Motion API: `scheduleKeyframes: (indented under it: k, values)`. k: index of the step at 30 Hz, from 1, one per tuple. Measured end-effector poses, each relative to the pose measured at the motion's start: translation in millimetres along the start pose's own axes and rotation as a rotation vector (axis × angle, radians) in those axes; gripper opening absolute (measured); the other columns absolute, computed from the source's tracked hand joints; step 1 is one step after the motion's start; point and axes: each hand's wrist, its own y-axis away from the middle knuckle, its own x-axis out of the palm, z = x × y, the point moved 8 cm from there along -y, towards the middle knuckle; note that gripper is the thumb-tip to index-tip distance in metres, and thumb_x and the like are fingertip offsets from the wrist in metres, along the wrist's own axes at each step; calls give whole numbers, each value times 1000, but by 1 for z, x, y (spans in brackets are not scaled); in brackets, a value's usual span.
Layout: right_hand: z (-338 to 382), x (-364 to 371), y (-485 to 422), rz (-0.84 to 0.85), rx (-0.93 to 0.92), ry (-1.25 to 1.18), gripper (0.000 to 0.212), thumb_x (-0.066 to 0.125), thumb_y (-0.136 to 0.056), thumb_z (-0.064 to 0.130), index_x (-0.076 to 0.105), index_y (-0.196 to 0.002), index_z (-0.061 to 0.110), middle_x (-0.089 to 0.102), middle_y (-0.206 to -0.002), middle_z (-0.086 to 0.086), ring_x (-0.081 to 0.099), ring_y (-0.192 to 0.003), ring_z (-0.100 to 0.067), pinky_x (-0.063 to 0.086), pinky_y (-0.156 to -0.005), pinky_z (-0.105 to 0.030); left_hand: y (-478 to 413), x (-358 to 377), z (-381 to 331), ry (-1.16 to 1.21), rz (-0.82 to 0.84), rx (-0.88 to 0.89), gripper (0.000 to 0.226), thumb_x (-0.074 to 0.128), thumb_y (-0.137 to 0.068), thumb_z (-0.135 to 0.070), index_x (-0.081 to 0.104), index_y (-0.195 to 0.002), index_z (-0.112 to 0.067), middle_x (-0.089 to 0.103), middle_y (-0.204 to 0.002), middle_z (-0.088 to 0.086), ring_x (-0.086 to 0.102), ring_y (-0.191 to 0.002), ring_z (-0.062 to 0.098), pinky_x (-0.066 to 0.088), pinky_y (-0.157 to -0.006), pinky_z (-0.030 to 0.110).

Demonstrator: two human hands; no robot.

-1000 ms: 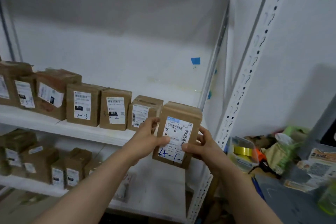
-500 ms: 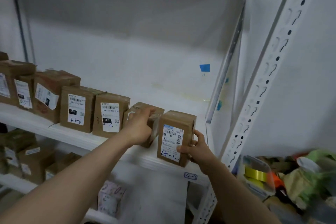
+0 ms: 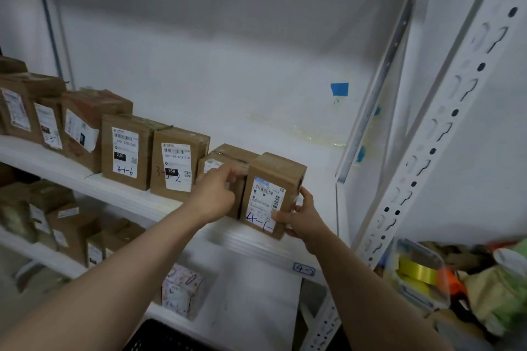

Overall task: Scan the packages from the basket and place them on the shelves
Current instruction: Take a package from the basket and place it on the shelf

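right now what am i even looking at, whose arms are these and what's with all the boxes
There is no machine here. These are a person's two bare arms, seen from one camera worn on their head that looks forward and down. The right hand holds a brown cardboard box with a white label marked 4-1, set at the front edge of the white metal shelf. It is at the right end of a row of similar labelled boxes. The left hand grips the smaller brown box beside it, seemingly to steady it. A black basket shows at the bottom edge.
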Motion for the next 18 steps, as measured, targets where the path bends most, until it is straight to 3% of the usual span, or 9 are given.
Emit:
scheduleKeyframes:
  k: [6,10,14,18]
  values:
    - [-1,4,-3,-34,-8,29,111,82,-80,2,10,-159,32,54,-142,-10,57,-126,-32,54,-99,-50,5,-3,23,-14,-21,-19,58,44,-83,5,58,-131,-25,60,-121,-3,45,-129,27,43,-106,46]
    - [-6,4,0,-91,27,79,119,88,-74,8,8,-160,28,49,-149,-11,54,-130,-32,49,-105,-55,14,-6,35,-47,6,-18,57,46,-82,3,59,-129,-26,61,-124,-2,49,-126,28,44,-106,46]
    - [-7,-2,17,-259,88,188,117,88,-76,13,8,-161,17,37,-155,-15,48,-132,-35,51,-103,-51,27,-8,53,-58,60,-38,55,47,-82,0,59,-128,-27,61,-124,-5,51,-125,25,44,-107,46]
    - [-16,2,47,-412,88,217,91,84,-81,14,28,-153,14,54,-135,-14,60,-114,-31,55,-93,-44,52,-4,81,-89,127,-76,53,47,-83,-1,59,-125,-31,57,-118,-7,48,-125,23,43,-106,46]
